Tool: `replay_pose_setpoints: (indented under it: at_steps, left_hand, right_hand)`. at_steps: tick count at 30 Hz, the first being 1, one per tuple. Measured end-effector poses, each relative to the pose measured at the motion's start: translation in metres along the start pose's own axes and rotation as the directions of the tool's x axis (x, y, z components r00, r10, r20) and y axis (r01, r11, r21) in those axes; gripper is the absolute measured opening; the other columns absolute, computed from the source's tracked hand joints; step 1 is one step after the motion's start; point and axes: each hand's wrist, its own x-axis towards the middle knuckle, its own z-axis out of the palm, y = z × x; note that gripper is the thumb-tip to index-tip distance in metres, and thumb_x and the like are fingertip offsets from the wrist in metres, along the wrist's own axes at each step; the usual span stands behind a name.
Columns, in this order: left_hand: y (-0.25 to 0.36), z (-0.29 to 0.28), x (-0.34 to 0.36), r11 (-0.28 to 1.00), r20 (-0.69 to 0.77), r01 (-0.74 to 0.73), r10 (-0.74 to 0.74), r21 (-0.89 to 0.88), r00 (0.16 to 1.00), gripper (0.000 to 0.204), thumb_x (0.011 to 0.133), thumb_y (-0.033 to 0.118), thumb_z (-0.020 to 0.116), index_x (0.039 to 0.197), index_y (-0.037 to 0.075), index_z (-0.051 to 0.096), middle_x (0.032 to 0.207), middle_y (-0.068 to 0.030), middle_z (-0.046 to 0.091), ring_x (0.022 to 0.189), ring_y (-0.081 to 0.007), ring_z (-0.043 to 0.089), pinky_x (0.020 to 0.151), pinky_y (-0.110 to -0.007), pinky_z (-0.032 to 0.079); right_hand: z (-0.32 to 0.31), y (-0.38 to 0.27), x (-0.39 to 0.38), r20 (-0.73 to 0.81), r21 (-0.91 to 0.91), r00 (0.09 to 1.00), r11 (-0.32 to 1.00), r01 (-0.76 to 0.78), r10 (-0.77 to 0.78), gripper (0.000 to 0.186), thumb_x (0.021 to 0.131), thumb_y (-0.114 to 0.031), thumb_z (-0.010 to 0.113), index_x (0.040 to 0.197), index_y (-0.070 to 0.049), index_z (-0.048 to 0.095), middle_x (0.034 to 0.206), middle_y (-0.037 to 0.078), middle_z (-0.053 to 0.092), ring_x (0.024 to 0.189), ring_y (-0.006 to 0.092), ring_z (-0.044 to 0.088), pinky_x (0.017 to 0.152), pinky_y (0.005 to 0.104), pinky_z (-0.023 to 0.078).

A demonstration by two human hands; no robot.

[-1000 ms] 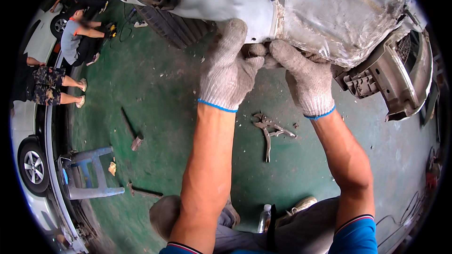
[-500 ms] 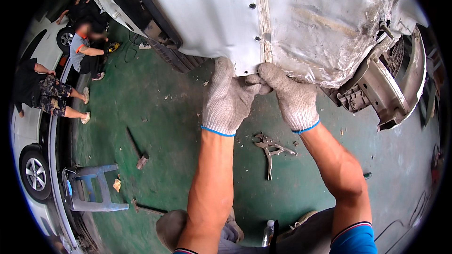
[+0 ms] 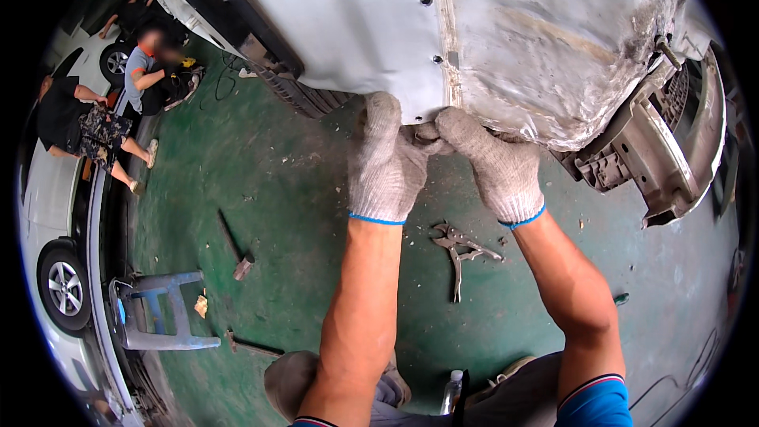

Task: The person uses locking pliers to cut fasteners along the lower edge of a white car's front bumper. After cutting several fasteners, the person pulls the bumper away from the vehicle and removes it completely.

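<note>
A large bare-metal car body panel (image 3: 371, 24), silvery white with a taped or sealed seam (image 3: 448, 32) and a few dark holes, fills the upper middle. Both my hands wear grey-white knit gloves with blue cuffs. My left hand (image 3: 389, 162) pinches the panel's lower edge left of the seam, thumb on top. Close beside it, my right hand (image 3: 502, 162) grips the same edge just at the seam, thumb up. Fingers of both hands curl under the edge and are partly hidden. On the floor below lie locking pliers (image 3: 460, 253).
Two hammers (image 3: 243, 267) (image 3: 257, 346) and a worn blue-grey stool (image 3: 178, 341) are at left. A detached bumper part (image 3: 668, 162) sits at right, a plastic bottle (image 3: 451, 389) by my legs. A white car (image 3: 47, 213) and several people (image 3: 99, 119) are at far left.
The whole view has shifted slightly. Both hands keep their hold on the panel edge. At far left, the people have changed posture a little.
</note>
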Motion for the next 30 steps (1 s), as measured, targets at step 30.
replay_pose_setpoints:
  at_steps: [30]
  left_hand:
    - [-0.010,0.000,0.001,0.990,-0.101,-0.015,0.001,-0.142,0.995,0.060,0.094,0.045,0.080,0.137,0.008,0.058,0.125,-0.0060,0.067,0.102,-0.0218,0.065,0.087,-0.040,0.055]
  right_hand:
    - [0.012,0.001,0.004,-0.033,-0.029,0.998,0.998,0.057,-0.058,0.020,0.095,-0.009,0.079,0.108,0.006,0.076,0.094,0.012,0.078,0.083,0.0201,0.075,0.075,0.0333,0.060]
